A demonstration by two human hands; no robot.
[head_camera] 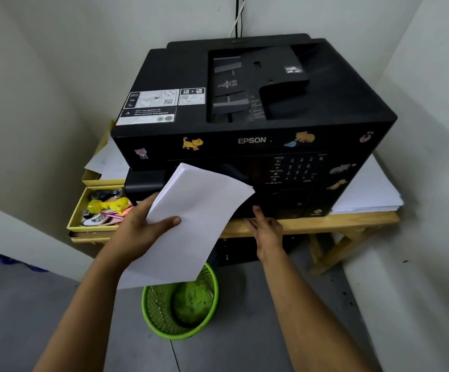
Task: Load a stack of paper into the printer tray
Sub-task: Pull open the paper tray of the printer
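Fingers (137,210) of the left hand (140,232) curl under a white paper stack (196,221), thumb clamped on top, holding it tilted in front of the black printer (245,124); the right hand (267,232) reaches to the printer's lower front edge, its fingers straight and touching there; the printer sits on a wooden worktop (338,220); a green mesh basket (164,328) stands on the floor below; loose sheets (373,191) lie beside the printer.
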